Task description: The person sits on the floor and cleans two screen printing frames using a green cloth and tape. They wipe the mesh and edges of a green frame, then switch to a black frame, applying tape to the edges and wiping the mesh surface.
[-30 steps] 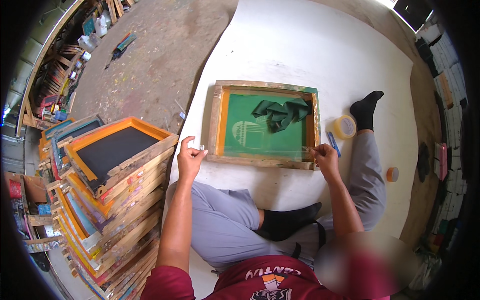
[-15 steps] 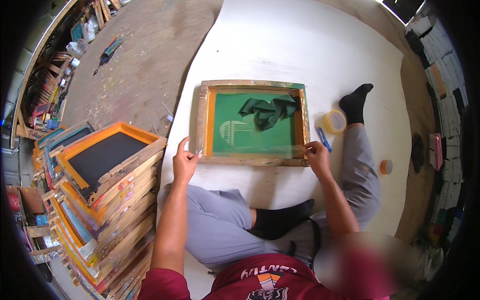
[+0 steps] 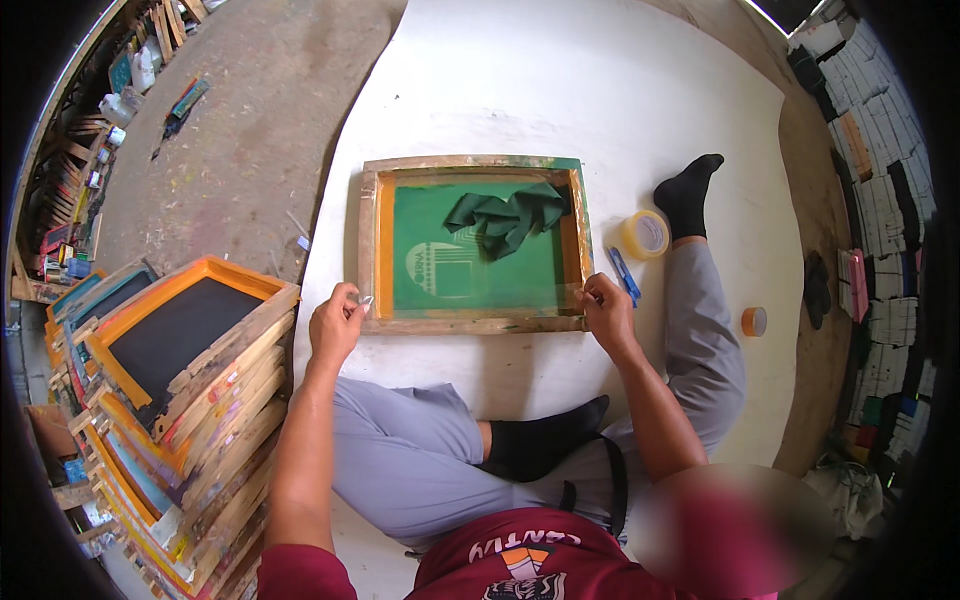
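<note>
A wooden screen-printing frame [image 3: 372, 240] with green mesh lies flat on the white sheet in front of me. A crumpled dark green cloth [image 3: 508, 222] rests on the mesh, beside a pale printed design. At the frame's near left corner, my left hand [image 3: 338, 318] pinches a whitish end of what looks like clear tape [image 3: 367, 300]. My right hand [image 3: 606, 308] is closed in a pinch at the near right corner. The clear strip seems to run between both hands over the frame's near side, though it is barely visible.
Right of the frame lie a roll of clear tape [image 3: 644, 235] and a blue cutter knife [image 3: 624, 276]. A smaller tape roll [image 3: 754, 321] sits beyond my outstretched leg [image 3: 706, 340]. Stacked screen frames [image 3: 190, 350] rise at my left. Shelves of containers [image 3: 100, 170] line the far left.
My view has shifted, so the whole scene sits further left. My left hand's raised index finger has curled down into the pinch. The clear strip shows less plainly over the mesh.
</note>
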Demonstrator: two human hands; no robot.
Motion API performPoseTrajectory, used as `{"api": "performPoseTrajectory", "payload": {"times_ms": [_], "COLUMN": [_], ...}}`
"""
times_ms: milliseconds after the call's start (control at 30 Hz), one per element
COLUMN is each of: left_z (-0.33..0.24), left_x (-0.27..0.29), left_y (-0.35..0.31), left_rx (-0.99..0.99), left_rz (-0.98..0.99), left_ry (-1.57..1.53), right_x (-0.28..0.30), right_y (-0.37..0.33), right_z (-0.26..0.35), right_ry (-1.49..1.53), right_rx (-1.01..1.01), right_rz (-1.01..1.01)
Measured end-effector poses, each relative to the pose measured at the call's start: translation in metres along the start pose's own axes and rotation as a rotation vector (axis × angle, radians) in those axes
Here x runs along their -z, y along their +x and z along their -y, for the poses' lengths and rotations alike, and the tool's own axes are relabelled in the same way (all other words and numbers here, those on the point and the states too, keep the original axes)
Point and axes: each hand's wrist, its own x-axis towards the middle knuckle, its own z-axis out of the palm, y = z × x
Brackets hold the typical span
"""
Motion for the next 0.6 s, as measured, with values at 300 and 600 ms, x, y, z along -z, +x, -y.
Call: {"api": "performPoseTrajectory", "payload": {"times_ms": [300,600], "left_z": [0.006,0.012], "left_x": [0.003,0.003], "left_y": [0.014,0.015], "left_rx": [-0.234,-0.470], "left_rz": [0.022,0.163], "left_ry": [0.115,0.144], "right_x": [0.001,0.002], "right_y": [0.001,0.005], "right_z": [-0.004,0.005], "right_ry": [-0.217,-0.350], "right_rx": [0.099,0.093], "right_rz": [0.081,0.130]}}
